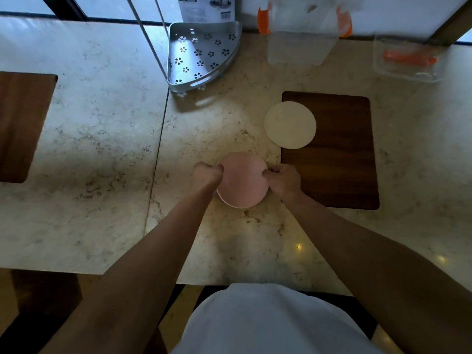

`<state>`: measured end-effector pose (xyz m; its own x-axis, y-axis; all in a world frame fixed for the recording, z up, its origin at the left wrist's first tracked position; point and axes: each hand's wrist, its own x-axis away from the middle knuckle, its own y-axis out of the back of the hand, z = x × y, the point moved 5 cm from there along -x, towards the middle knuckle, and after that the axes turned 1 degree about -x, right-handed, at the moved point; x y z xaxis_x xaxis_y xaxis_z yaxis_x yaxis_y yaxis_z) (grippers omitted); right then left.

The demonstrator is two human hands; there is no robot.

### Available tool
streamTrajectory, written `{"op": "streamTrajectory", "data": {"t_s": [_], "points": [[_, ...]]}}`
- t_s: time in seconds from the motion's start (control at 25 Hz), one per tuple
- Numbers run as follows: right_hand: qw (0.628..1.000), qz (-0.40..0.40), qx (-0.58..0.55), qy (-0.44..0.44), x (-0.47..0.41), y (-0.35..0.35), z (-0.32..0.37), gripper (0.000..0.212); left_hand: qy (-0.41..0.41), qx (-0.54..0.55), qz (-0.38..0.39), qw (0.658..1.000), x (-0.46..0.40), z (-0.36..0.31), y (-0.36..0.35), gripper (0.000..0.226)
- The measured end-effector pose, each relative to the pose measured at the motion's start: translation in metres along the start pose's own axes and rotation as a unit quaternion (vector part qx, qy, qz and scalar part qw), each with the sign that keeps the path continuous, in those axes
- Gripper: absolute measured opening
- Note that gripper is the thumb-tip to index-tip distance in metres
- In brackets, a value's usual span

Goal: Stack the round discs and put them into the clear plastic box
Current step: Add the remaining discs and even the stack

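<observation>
Clearly, pink disc stack, white edge beneath, between both hands.

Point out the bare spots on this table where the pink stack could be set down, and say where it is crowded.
Free: the marble left of the seam, between the metal corner rack and the near edge; also the wooden inlay right of the cream disc. Crowded: the far edge, with the rack, the clear plastic box and its lid. Both hands grip the pink stack.
</observation>
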<state>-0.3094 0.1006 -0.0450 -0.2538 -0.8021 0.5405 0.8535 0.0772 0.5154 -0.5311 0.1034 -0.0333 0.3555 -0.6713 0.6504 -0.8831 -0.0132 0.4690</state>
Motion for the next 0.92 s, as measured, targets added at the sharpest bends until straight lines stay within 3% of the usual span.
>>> {"op": "streamTrajectory", "data": {"t_s": [0.08,0.24,0.44,0.64,0.8,0.92], "points": [[1.000,-0.015,-0.015,-0.001,-0.009,0.014,0.000,0.017,-0.004,-0.008,0.006,1.000,-0.004,-0.016,-0.012,0.043],[0.999,-0.038,-0.024,-0.001,-0.035,0.046,0.004,0.010,-0.040,-0.034,0.013,0.999,-0.009,-0.058,-0.038,0.026],[0.996,-0.087,-0.016,0.011,-0.084,0.084,0.015,0.021,-0.063,-0.045,0.013,0.997,-0.031,-0.115,-0.072,0.025],[0.988,-0.146,-0.038,0.006,-0.126,0.107,0.031,0.022,-0.093,-0.057,0.022,0.994,-0.062,-0.157,-0.095,0.008],[0.987,-0.159,-0.032,-0.002,-0.153,0.118,0.031,0.023,-0.074,-0.033,0.035,0.996,-0.086,-0.172,-0.113,0.020],[0.985,-0.169,-0.030,-0.002,-0.165,0.119,0.026,0.024,-0.066,-0.030,0.049,0.996,-0.094,-0.172,-0.122,0.013]]}}
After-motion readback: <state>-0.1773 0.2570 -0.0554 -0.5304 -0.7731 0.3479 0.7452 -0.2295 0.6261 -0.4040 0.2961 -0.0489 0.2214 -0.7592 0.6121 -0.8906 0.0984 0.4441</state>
